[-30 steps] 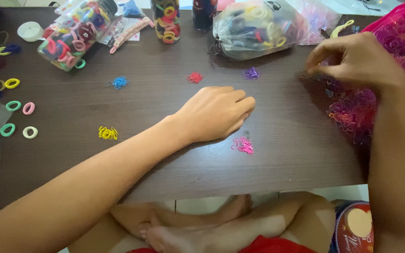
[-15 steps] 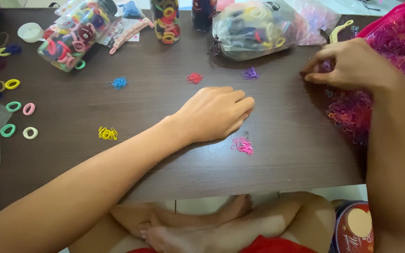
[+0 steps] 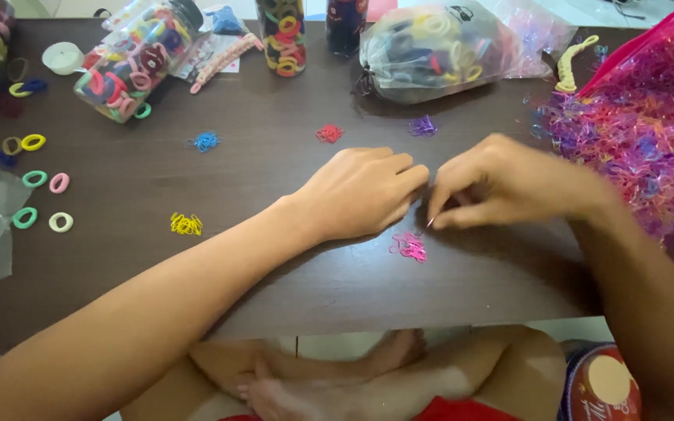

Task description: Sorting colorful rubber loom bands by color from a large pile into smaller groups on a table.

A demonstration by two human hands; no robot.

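Head view: right hand (image 3: 501,187) pinches a tiny pink elastic band (image 3: 428,224) just above the pink band pile (image 3: 409,246) on the dark table (image 3: 274,179). Left hand (image 3: 360,191) rests loosely curled, palm down, holding nothing visible. Bands look light, soft, stretchy, best pinched by fingertips.

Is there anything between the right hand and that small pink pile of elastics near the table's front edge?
Nothing visible. The right hand pinches a thin pink band just above the pink pile, with only bare table between them. The left hand rests beside it, up and to the left, not across the path.
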